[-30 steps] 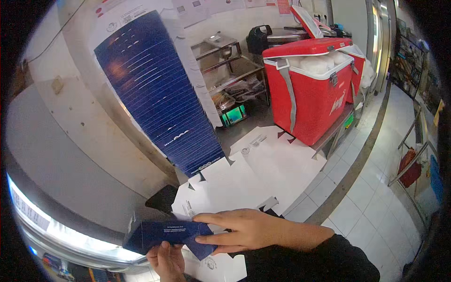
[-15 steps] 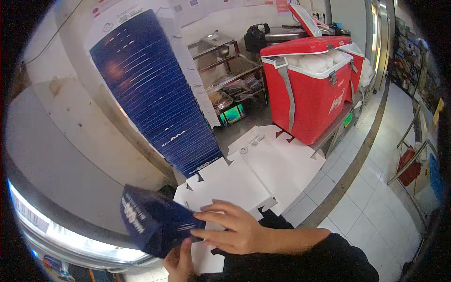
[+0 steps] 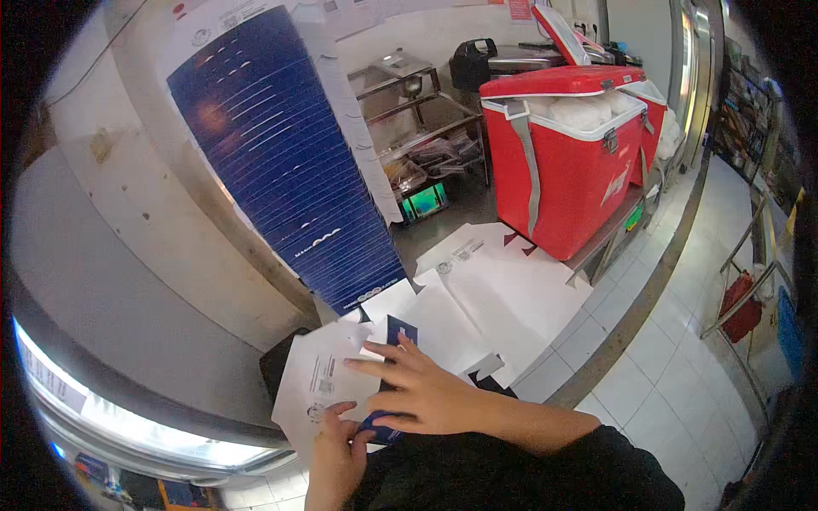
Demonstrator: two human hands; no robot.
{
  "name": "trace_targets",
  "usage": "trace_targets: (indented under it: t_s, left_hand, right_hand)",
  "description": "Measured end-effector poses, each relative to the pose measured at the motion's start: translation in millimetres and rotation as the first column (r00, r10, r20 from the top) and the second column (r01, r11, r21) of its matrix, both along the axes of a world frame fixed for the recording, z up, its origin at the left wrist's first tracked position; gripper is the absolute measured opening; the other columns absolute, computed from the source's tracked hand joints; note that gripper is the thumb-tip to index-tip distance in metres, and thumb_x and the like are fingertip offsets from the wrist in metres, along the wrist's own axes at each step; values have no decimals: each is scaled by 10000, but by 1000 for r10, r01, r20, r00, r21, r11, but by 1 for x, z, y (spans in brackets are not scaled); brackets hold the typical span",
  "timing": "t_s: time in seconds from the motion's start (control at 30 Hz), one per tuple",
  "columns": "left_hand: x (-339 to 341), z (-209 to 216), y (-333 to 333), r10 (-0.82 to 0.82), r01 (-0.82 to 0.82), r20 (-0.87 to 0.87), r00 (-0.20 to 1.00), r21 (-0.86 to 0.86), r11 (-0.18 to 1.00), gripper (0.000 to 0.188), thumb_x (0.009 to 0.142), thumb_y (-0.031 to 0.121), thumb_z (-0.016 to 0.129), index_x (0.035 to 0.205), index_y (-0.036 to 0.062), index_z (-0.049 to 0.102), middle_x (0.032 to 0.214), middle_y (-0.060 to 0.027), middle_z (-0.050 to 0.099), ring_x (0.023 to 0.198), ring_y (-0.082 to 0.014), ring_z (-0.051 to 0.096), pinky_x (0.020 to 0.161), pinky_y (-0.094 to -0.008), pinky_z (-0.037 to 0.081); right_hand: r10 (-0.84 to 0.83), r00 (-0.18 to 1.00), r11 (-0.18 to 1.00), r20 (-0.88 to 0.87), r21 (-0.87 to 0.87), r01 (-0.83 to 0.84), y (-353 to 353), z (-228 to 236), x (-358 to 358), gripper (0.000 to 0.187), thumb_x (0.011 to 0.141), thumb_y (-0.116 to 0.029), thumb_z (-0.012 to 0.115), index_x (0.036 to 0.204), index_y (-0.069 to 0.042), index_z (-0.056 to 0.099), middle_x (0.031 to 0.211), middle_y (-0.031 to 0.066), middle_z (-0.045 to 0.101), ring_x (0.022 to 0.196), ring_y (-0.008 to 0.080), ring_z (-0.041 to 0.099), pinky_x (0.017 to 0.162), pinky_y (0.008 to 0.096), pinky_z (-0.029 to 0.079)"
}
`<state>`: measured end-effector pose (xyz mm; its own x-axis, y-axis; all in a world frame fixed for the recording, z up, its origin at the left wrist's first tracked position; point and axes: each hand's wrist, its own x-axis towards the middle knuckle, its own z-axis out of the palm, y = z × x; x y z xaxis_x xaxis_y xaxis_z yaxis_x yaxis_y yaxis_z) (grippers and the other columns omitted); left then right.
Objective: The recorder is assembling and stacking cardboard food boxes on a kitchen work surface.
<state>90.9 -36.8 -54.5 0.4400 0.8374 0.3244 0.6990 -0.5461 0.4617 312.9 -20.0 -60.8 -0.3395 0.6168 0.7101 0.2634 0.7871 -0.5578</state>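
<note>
A partly folded carton, white [image 3: 311, 366] with small printed marks on the face toward me, has dark blue folded parts beside my fingers. My left hand [image 3: 336, 447] grips its near edge, thumb and fingers closed on it. Across its right side lies my right hand [image 3: 426, 387], fingers stretched out and spread, touching the carton near a blue flap [image 3: 402, 330]. Beneath and beyond it, flat white carton blanks [image 3: 520, 294] with notched edges lie on the counter. Behind them a tall stack of blue flattened cartons [image 3: 290, 162] stands by the wall.
A red cooler box [image 3: 562, 170], lid ajar over white bags, stands at the back right. Left of it is a metal rack [image 3: 426, 128] with packets. A grey-topped lit display case [image 3: 119, 315] borders the left. Tiled floor [image 3: 656, 341] runs along the right.
The carton has turned from its blue outside to its white face and moved slightly right. My left hand has shifted up a little, and my right hand's fingers have spread wider.
</note>
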Motion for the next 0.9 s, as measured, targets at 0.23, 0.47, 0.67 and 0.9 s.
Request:
trace_targets:
  t_s: [0.23,0.47,0.67,0.9]
  left_hand:
    - [6,9,-3,93,-74,70,993,-244,967,376,848,39,674,1166,-10,478,812,-157,697,721,-329,690,650,-381,525]
    - [-1,1,-3,23,-20,5,1000,-300,954,416,812,134,748,1147,-3,543,1176,-196,636,841,-338,689,738,-426,532]
    - [-32,59,10,-412,423,-99,906,171,890,193,720,168,759,911,144,735,963,-13,720,936,-212,660,998,-467,449]
    - [-85,149,58,59,-40,16,998,900,434,651,766,230,802,1290,18,480,1339,-177,522,1162,-357,552,969,-482,441]
  right_hand:
    - [-382,923,913,-49,133,385,-4,-13,-17,117,845,-175,704,879,-94,628,1489,106,400,1371,417,343,1058,715,214]
    - [-62,973,996,222,-55,76,1,-8,-2,222,846,-236,711,1003,-100,633,1558,133,294,1420,462,227,1074,657,250]
    - [-53,923,986,382,-125,108,16,47,82,440,755,-399,789,1080,-131,661,1495,190,383,1296,444,438,1088,506,341]
    - [111,894,992,434,11,-128,14,171,135,275,747,-239,809,903,-72,656,1290,159,590,992,319,654,827,387,519]
